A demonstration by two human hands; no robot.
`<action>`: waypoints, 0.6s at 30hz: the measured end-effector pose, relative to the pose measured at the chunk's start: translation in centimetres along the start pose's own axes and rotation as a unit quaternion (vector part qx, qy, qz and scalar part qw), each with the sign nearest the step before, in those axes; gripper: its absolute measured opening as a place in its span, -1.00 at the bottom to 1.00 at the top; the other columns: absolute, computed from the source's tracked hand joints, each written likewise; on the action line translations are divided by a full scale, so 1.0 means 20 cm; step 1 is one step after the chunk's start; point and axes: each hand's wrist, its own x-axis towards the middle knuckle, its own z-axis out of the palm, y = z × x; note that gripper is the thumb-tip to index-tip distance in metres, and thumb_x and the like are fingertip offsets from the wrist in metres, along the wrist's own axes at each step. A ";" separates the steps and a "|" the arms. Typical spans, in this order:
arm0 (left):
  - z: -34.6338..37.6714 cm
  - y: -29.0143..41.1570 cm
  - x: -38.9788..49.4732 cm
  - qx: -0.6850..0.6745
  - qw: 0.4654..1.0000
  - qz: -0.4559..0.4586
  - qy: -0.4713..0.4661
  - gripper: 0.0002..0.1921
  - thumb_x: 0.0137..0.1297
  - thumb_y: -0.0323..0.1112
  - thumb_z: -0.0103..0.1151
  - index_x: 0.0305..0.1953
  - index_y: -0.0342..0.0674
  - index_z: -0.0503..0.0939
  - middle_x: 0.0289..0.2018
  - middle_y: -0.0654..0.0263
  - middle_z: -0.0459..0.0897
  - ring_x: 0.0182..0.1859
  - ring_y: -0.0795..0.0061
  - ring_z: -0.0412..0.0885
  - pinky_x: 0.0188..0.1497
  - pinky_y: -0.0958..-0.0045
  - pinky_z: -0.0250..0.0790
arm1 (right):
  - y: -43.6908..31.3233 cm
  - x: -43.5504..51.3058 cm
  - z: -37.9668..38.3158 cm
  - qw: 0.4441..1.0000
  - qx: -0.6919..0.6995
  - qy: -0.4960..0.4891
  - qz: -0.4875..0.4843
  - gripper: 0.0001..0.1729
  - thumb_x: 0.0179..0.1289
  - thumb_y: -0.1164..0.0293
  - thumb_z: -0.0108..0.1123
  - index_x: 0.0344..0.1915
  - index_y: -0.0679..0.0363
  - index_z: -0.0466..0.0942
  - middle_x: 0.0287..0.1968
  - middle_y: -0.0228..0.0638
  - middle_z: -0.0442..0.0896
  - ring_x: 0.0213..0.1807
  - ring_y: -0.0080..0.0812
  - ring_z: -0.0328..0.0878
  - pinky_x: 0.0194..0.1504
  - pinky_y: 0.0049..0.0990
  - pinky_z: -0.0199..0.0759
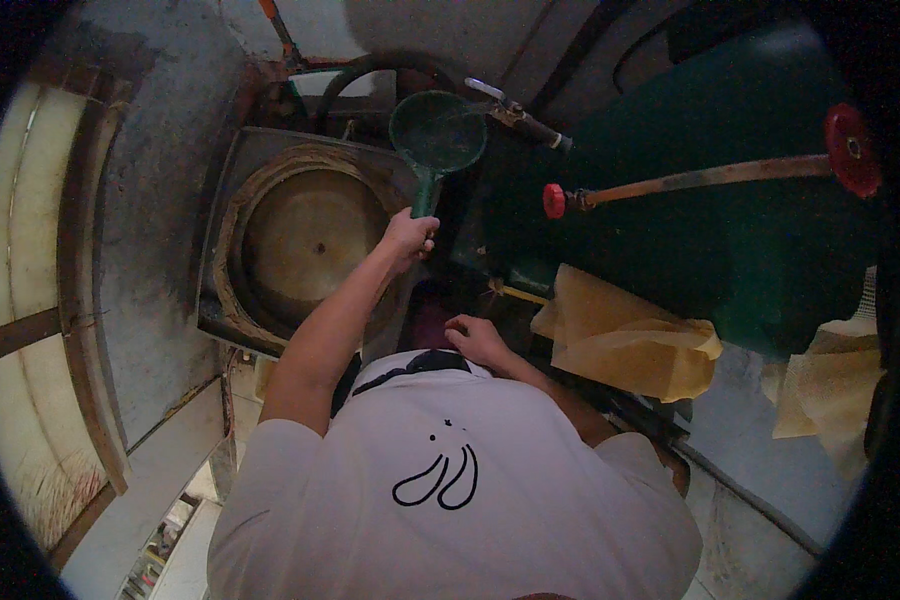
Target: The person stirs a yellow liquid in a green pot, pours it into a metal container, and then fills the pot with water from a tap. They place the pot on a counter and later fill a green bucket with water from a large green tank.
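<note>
My left hand [411, 236] is wrapped around the handle of a green plastic dipper [441, 133]. The dipper's round bowl is under the mouth of a metal lever tap [511, 112], and a thin stream of water seems to run from the tap into it. Below my left forearm stands a wide round pan [311, 232] with a brownish bottom, set in a square metal frame; my arm hides part of its rim. Close to my waist, my right hand [478, 337] hangs with loosely curled fingers and nothing visible in it. A dark purplish thing [429, 322] lies beside it, too dim to name.
To the right is a large dark green tank or housing [645, 225], crossed by a pipe with a red handwheel [853, 150] and a smaller red valve knob [553, 201]. Yellowish mesh cloth [630, 337] hangs below. A stained wall [157, 225] bounds the left side.
</note>
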 end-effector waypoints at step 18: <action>0.00 0.02 -0.01 0.022 0.999 0.017 -0.021 -0.82 0.13 -0.41 0.11 -0.29 -0.14 0.31 -0.57 0.40 0.37 -0.65 0.61 0.35 -0.66 0.52 0.16 | 0.04 0.03 0.02 1.000 -0.018 0.004 0.013 -0.56 0.17 0.14 0.15 -0.03 0.18 0.55 -0.05 -0.08 0.61 -0.01 -0.07 0.54 0.05 -0.23 0.40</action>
